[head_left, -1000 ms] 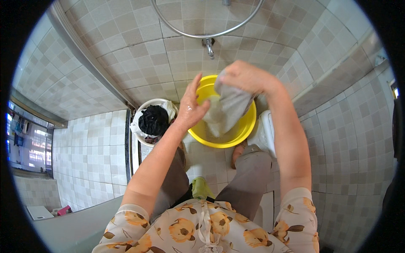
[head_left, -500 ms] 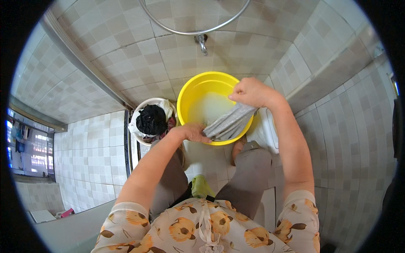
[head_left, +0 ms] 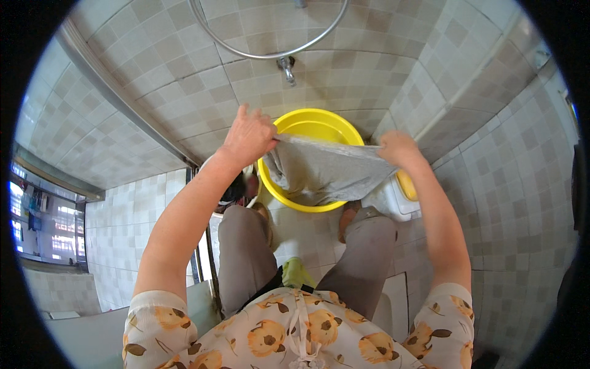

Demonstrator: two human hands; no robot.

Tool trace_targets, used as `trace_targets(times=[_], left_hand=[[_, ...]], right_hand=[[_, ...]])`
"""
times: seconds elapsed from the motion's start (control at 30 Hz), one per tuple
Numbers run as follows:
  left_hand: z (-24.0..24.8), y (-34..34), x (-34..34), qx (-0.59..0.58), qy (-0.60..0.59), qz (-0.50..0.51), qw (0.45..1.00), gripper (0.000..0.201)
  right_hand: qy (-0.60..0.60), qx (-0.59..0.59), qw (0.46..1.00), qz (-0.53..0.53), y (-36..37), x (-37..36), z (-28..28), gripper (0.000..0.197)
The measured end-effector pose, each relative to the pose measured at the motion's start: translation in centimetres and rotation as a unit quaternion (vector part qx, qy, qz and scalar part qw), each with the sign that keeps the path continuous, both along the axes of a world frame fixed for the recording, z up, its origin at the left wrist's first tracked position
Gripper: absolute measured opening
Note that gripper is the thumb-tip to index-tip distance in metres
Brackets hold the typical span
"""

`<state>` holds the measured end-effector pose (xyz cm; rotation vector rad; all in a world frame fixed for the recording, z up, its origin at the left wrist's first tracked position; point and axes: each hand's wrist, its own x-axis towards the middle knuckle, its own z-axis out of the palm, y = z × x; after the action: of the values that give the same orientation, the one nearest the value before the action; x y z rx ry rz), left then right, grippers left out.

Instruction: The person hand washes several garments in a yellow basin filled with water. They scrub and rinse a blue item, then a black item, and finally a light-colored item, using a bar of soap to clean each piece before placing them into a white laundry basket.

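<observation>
A grey piece of cloth (head_left: 329,167), perhaps a garment, is stretched between my two hands over the yellow basin (head_left: 294,200). My left hand (head_left: 249,135) pinches its upper left corner at the basin's left rim. With my right hand (head_left: 398,149) I grip the upper right corner, just outside the right rim. The cloth's middle sags into the basin and hides most of what is inside. Its lower edge reaches the near rim.
Left of the basin stands a pale tub (head_left: 257,194) with dark laundry (head_left: 235,192), partly behind my left forearm. To the right is a white container (head_left: 393,200) with a yellow item (head_left: 406,184) on it. A tap (head_left: 287,72) and shower hose (head_left: 258,56) are on the tiled wall.
My left hand has risen from the near rim to the basin's left side, and my right hand has moved outward to the right. The bunched grey cloth is now spread wide.
</observation>
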<state>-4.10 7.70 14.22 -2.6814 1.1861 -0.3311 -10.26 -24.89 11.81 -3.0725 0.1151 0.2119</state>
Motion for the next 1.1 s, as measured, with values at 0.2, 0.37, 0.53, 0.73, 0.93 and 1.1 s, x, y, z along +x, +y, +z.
trace_targets(times=[0.2,0.37,0.53,0.73,0.93,1.1], left_hand=[[-2.3,0.1,0.5,-0.102,-0.01,0.125,0.987,0.011],[-9.4,0.1,3.2,-0.367,-0.059,0.139,0.918,0.014],[-12.6,-1.5,3.3,-0.626,0.465,0.34,0.526,0.029],[-14.4,-3.0,2.2,-0.684,0.568,0.188,0.417,0.038],[-12.6,-3.9,1.3,-0.716,0.55,0.266,0.337,0.03],[-13.5,-4.7,1.6,-0.733,0.565,0.25,0.285,0.029]], right_hand=[[-0.081,0.315,0.939,0.115,0.1,-1.0,-1.0,0.028],[-0.042,0.491,0.869,0.054,3.2,-1.5,-1.4,0.023],[-0.08,0.809,0.576,-0.087,6.4,-0.8,-1.7,0.023],[-0.194,0.872,0.4,-0.204,8.2,3.4,-6.6,0.023],[-0.259,0.316,0.905,-0.113,6.5,3.8,-8.5,0.017],[-0.087,0.379,0.919,-0.068,13.6,1.6,-10.5,0.014]])
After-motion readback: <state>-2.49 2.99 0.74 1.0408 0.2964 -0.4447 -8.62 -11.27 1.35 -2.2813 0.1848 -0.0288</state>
